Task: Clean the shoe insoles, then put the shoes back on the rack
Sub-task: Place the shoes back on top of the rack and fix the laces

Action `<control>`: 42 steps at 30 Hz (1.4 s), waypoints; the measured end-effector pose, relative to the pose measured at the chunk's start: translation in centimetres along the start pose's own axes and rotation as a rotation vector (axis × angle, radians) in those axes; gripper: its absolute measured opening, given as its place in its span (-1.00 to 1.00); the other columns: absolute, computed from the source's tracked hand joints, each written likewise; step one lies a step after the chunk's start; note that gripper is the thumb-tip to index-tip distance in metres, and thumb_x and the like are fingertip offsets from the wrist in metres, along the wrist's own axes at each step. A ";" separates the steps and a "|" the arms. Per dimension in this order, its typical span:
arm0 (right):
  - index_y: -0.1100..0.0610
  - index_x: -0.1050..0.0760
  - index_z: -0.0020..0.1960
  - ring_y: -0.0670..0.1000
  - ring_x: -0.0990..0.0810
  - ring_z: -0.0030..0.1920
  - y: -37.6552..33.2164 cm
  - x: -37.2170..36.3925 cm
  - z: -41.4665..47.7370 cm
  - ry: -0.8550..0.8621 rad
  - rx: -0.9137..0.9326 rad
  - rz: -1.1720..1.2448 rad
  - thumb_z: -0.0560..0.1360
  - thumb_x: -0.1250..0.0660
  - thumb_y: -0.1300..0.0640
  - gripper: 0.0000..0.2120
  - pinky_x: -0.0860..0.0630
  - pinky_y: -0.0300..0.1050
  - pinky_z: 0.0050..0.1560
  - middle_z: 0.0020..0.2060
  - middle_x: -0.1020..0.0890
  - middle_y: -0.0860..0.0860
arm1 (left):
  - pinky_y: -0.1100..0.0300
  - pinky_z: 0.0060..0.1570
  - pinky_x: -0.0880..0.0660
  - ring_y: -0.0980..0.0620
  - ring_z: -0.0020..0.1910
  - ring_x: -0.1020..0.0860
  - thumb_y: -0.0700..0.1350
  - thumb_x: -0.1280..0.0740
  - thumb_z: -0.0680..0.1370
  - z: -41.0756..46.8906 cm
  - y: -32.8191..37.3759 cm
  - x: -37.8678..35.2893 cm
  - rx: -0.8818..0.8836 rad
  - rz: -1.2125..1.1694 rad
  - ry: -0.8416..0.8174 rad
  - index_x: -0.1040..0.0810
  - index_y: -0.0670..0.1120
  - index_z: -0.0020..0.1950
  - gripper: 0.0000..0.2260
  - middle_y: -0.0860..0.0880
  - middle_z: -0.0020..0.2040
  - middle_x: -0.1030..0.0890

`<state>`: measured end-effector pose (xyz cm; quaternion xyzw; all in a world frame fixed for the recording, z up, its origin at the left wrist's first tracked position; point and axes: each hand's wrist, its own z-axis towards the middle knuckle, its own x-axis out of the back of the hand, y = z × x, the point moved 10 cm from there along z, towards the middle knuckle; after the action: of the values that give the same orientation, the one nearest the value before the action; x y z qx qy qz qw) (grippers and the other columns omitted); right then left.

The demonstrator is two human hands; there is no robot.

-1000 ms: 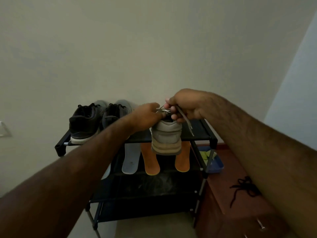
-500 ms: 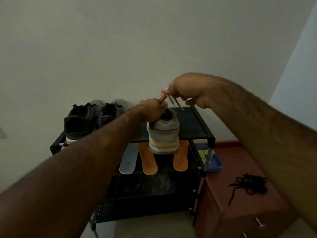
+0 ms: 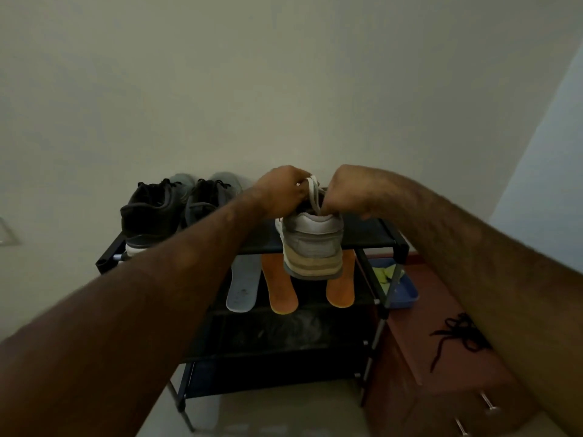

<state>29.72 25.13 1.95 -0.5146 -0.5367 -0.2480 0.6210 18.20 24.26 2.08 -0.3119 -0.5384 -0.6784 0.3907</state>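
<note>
A black rack (image 3: 378, 238) stands against a pale wall (image 3: 284, 89), with a brown cabinet (image 3: 441, 367) beside it. The grey shoe (image 3: 312, 244) is at the front edge of the top shelf. The left hand (image 3: 280, 192) and right hand (image 3: 350, 190) pinch its lace (image 3: 314, 193) with curled fingers (image 3: 295, 194). The right hand was raised before — now it is down at the collar.

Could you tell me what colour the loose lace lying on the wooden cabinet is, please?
Black. The loose lace shows best in the head view, the only view here.

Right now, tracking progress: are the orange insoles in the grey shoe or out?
Out. Both orange insoles lie on the rack's second shelf, below the grey shoe, whose lace the left hand and right hand pinch.
</note>
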 end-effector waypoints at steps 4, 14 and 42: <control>0.25 -0.59 0.04 0.11 -0.68 -0.13 1.5 -0.6 0.5 -0.001 -0.099 0.163 0.55 -0.45 0.19 -0.86 -0.66 -0.08 -0.29 -0.10 -0.64 0.17 | 0.54 -0.33 -0.41 0.24 -0.22 -0.54 -0.25 -0.35 0.59 -0.6 1.4 1.4 -0.107 0.030 0.068 -0.69 -0.08 0.16 -0.80 0.14 -0.16 -0.58; 0.30 -0.61 0.09 0.13 -0.72 -0.07 0.6 -1.1 1.1 -0.036 -0.051 0.169 0.62 -0.35 0.23 -0.86 -0.71 0.05 0.02 -0.01 -0.69 0.21 | 0.25 -0.30 -0.55 0.02 -0.27 -0.60 -0.28 -0.19 0.61 -1.5 2.2 -0.5 0.043 0.216 -0.341 -0.68 -0.09 0.26 -0.65 -0.14 -0.03 -0.70; 0.06 -0.71 -0.20 0.02 -0.69 -0.09 0.1 -0.3 2.1 0.112 0.229 0.312 0.46 -0.56 0.24 -0.89 -0.68 -0.05 -0.13 -0.16 -0.72 0.04 | 0.01 -0.34 -0.66 -0.03 -0.45 -0.57 -0.03 -0.46 0.59 -5.7 -3.0 0.0 0.354 -0.426 0.042 -0.52 -0.18 -0.07 -0.76 -0.15 -0.34 -0.56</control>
<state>28.78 27.00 1.39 -0.5028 -0.4396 -0.1142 0.7354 15.62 19.08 -0.69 -0.1040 -0.6938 -0.6469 0.2987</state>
